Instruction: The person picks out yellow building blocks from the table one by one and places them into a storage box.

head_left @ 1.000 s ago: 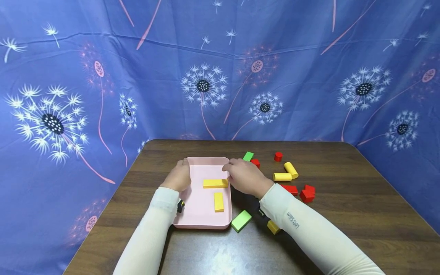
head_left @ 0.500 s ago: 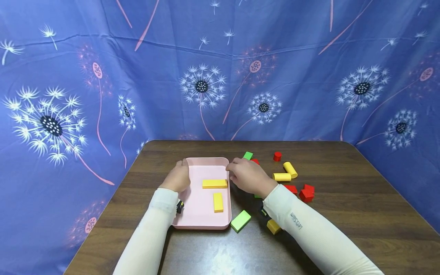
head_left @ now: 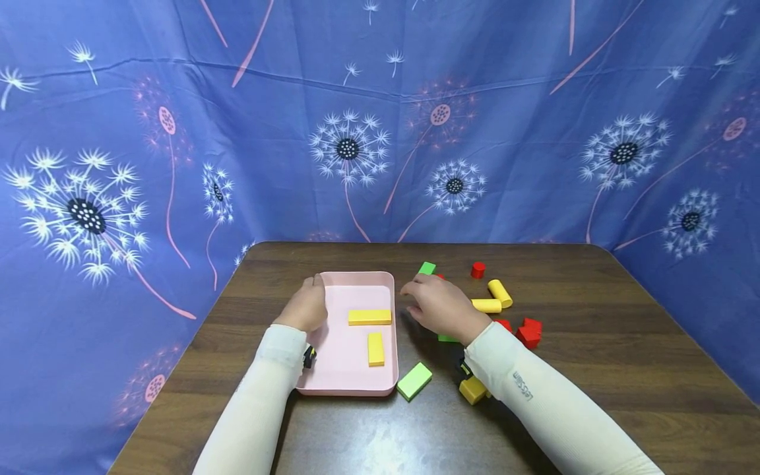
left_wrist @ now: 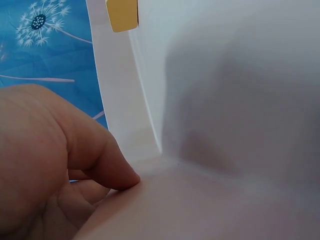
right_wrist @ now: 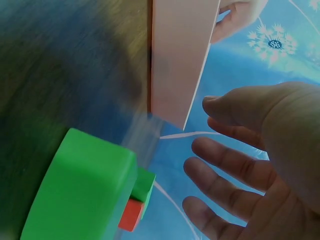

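Observation:
A pink tray (head_left: 344, 369) holds a long yellow block (head_left: 369, 317) lying crosswise and a shorter yellow block (head_left: 375, 349). My left hand (head_left: 305, 307) pinches the tray's left wall; in the left wrist view a digit (left_wrist: 112, 160) presses on the pale wall near a corner. To the right of the tray hovers my right hand (head_left: 445, 305), its fingers loosely bent and holding nothing. In the right wrist view those fingers (right_wrist: 220, 160) stand apart from the tray wall (right_wrist: 180, 60). A large green block (right_wrist: 82, 185) shows close to that hand.
A light green block (head_left: 413, 381) lies beside the tray's front right corner. A dark yellow block (head_left: 473, 390) is by the right wrist. Farther right lie yellow cylinders (head_left: 500, 293), red blocks (head_left: 528, 334) and a red cylinder (head_left: 477, 270). Another green block (head_left: 426, 268) is behind.
My right hand has drawn away from the tray's right edge toward the right. The left hand, tray and the two yellow blocks inside have stayed put.

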Demonstrator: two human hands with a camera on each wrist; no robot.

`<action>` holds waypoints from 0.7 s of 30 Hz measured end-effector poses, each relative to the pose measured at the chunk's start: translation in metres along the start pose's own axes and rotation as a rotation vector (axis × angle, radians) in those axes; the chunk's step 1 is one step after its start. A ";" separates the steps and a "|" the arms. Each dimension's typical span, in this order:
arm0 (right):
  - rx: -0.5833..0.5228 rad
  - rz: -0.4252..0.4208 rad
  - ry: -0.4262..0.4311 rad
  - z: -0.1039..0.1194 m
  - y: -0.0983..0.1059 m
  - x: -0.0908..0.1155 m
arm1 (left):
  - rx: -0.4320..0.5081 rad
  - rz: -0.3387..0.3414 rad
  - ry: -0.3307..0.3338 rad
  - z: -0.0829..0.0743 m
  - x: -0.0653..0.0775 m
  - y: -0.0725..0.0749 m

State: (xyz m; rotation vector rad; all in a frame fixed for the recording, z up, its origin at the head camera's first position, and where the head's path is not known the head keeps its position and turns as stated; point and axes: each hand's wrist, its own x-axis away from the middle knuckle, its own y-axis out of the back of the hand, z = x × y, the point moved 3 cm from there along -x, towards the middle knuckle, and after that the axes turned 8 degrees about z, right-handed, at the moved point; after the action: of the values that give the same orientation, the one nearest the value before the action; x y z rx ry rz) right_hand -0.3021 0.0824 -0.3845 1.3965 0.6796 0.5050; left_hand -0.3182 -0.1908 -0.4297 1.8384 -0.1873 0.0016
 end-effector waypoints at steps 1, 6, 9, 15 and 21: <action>-0.002 -0.003 -0.002 -0.001 0.000 0.001 | 0.001 -0.002 -0.002 0.000 0.000 0.000; 0.001 -0.027 0.012 -0.003 -0.001 0.006 | -0.008 -0.009 -0.016 0.001 0.000 0.000; -0.003 -0.043 0.031 -0.005 -0.001 0.008 | -0.015 -0.009 -0.017 0.000 0.000 0.001; -0.021 -0.031 0.012 -0.007 -0.001 0.014 | -0.026 -0.014 -0.022 -0.001 0.000 0.001; 0.006 -0.037 -0.006 -0.009 0.003 0.018 | -0.019 -0.010 -0.026 -0.001 0.002 0.002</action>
State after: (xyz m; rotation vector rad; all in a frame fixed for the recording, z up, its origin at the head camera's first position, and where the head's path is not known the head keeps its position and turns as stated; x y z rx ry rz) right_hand -0.2957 0.1018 -0.3846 1.3883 0.7016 0.4696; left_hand -0.3168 -0.1906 -0.4273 1.8213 -0.1953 -0.0309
